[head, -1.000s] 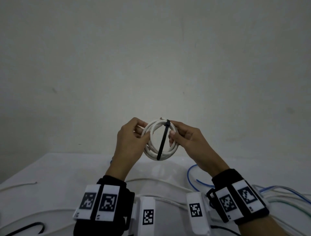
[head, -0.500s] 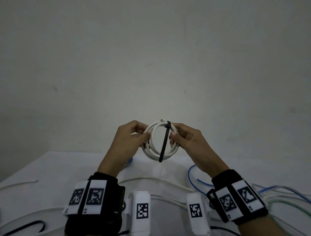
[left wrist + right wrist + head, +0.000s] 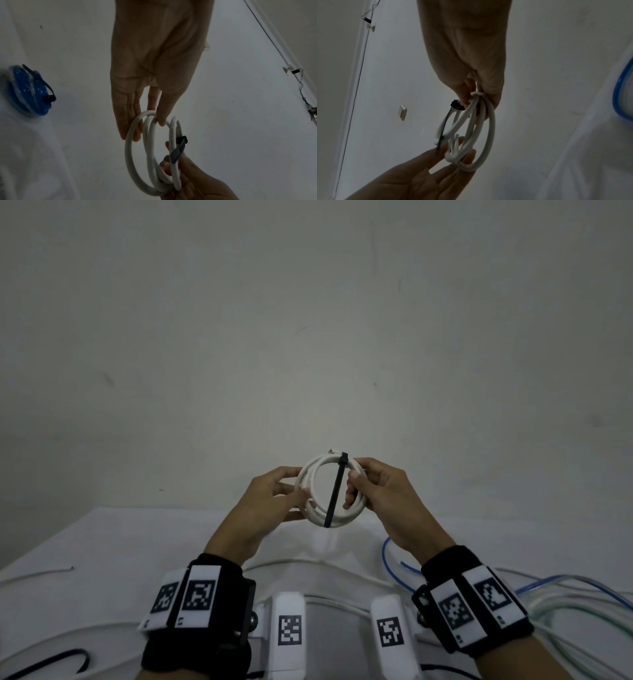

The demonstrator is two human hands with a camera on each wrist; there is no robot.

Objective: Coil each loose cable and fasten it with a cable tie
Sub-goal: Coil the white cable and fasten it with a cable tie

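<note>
I hold a white cable coil (image 3: 313, 474) up in front of the wall, above the table. A black cable tie (image 3: 336, 491) is looped round its top, with the head up and the tail hanging across the ring. My left hand (image 3: 301, 494) pinches the coil's left side between the thumb and nearly straight fingers. My right hand (image 3: 352, 484) pinches the right side just beside the tie. In the left wrist view the left hand (image 3: 145, 128) holds the coil (image 3: 127, 148) near the tie (image 3: 178, 150). In the right wrist view the right hand (image 3: 476, 102) grips the coil (image 3: 492, 128) by the tie's head (image 3: 455, 105).
A blue coil (image 3: 29, 92) bound with a black tie lies on the white table (image 3: 137, 542). Loose cables lie below my hands: a blue one (image 3: 385, 553), a white one (image 3: 308, 563), a black one (image 3: 51, 659), and several pale and green ones (image 3: 565, 604) at right.
My left hand's fingers have eased from curled round the coil to a lighter pinch at its left edge. The coil and my right hand have hardly moved.
</note>
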